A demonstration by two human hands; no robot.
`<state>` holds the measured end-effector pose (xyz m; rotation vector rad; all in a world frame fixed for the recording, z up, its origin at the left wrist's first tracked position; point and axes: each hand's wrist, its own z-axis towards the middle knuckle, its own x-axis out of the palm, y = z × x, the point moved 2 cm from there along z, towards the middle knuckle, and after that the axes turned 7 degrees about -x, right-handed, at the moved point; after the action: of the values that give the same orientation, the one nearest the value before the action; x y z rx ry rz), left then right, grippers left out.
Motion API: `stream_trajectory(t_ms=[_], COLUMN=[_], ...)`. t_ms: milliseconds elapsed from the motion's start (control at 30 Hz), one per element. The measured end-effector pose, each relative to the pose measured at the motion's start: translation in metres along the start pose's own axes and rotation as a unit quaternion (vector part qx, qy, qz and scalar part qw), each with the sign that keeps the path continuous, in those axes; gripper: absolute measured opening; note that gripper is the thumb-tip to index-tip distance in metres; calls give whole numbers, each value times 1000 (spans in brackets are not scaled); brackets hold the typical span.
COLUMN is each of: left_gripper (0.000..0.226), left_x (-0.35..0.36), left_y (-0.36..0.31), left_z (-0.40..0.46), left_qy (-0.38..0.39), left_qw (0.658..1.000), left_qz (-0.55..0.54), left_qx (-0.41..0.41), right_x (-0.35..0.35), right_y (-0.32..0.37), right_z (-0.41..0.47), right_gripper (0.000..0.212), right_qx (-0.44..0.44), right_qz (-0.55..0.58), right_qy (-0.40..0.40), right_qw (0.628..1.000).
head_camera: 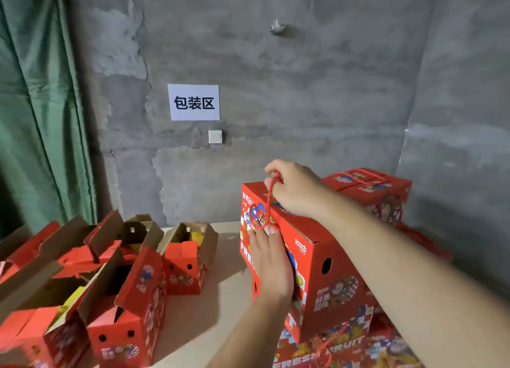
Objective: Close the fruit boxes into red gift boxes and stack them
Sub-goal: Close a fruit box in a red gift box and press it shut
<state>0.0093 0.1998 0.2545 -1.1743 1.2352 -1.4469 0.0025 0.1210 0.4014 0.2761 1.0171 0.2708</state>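
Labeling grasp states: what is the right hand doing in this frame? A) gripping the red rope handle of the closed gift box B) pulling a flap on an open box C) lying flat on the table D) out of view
A: the right hand curls round the red rope handle atop the closed gift box, while the left hand lies flat against its front.

Packing area: wall sign [193,102], red gift boxes [325,260].
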Motion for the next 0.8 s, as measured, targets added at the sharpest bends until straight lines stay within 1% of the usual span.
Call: stream_trajectory(t_ms=[67,100,133,167,200,267,333,367,400,433,467,500,533,567,600,667,733,800], left_gripper=[60,59,51,38,32,35,33,32,39,51,59,59,52,45,38,32,32,31], left_x=[-1,-4,-8,-14,-19,-28,-36,-44,-53,-63,-74,-89,-107,-125,-143,-172,-194,-212], left_y=[7,10,8,7,1,-11,-27,-32,-38,-41,-42,-40,-36,-33,-31,-24,-14,5], left_z=[-1,-2,-3,-4,-4,-9,-13,-16,-18,-19,-21,-25,-29,-37,-43,-48,-54,-56], left_qy=[67,91,96,90,88,107,144,174,195,190,184,180,170,147,107,29,-10,-64], left_qw=[998,996,995,994,992,987,984,979,973,971,972,973,977,984,992,998,999,997], left_qz=[4,-3,-25,-61,-94,-119,-105,-103,-119,-130,-127,-126,-119,-94,-66,-45,-36,-29], left_qx=[-1,-11,-12,-4,-7,-10,-17,-22,-36,-59,-72,-64,-47,-21,3,20,12,-11], right_x=[13,17,18,16,11,-3,-16,-19,-17,-12,-3,8,22,38,56,90,125,162], right_y=[-2,-3,-4,-5,-5,-2,4,10,21,36,55,73,88,100,109,120,120,114], right_z=[-6,-10,-15,-20,-25,-40,-62,-73,-83,-92,-100,-106,-111,-114,-116,-116,-116,-118], right_gripper=[48,58,67,74,81,96,102,99,93,83,75,70,67,65,63,64,65,69], right_qx=[21,33,46,59,70,88,101,91,62,13,-37,-74,-104,-129,-146,-157,-157,-149], right_qz=[-49,-76,-98,-109,-110,-98,-113,-134,-159,-175,-165,-125,-63,-8,30,76,116,150], right_qy=[87,138,178,203,217,238,240,209,153,84,19,-30,-61,-76,-69,-7,68,127], right_qw=[995,987,978,971,967,962,959,964,973,981,985,989,991,989,986,985,978,969])
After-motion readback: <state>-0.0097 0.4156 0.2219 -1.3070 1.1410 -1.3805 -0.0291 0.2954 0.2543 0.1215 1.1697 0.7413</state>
